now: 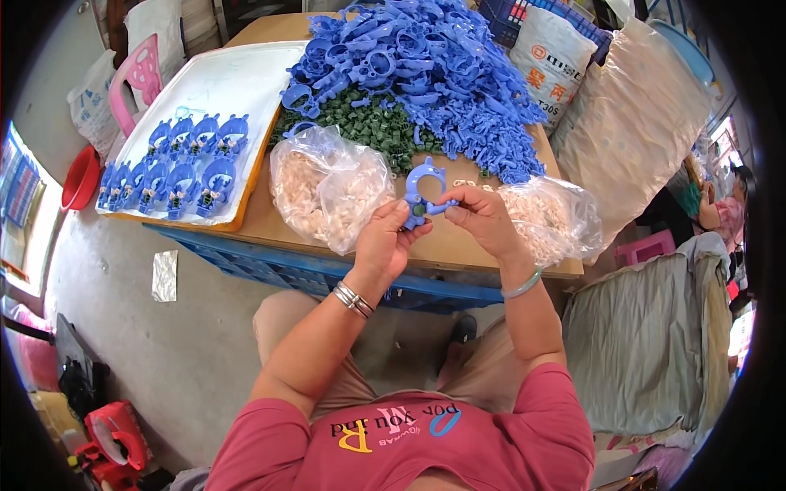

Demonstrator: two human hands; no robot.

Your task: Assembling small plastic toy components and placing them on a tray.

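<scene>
Above the front of the cardboard-topped table, my left hand (385,237) is closed on a blue plastic toy figure (413,186) with an eared ring for a head and a green piece on its body. The fingertips of my right hand (490,219) pinch a small blue plastic part (440,207) against the figure's right side. Whether the part is joined to the body, I cannot tell. Beyond my hands lie heaped green pieces (360,123) and a large pile of blue parts (434,57). Clear bags of cream-coloured pieces flank my hands, one left (327,192) and one right (544,217).
Several similar blue figures (182,182) stand in rows on a white board (246,78) at the left. A blue crate (237,260) sits under the table edge. Large sacks (630,123) crowd the right, with a grey cloth-covered stack (647,335) nearer. A red basin (80,178) is far left.
</scene>
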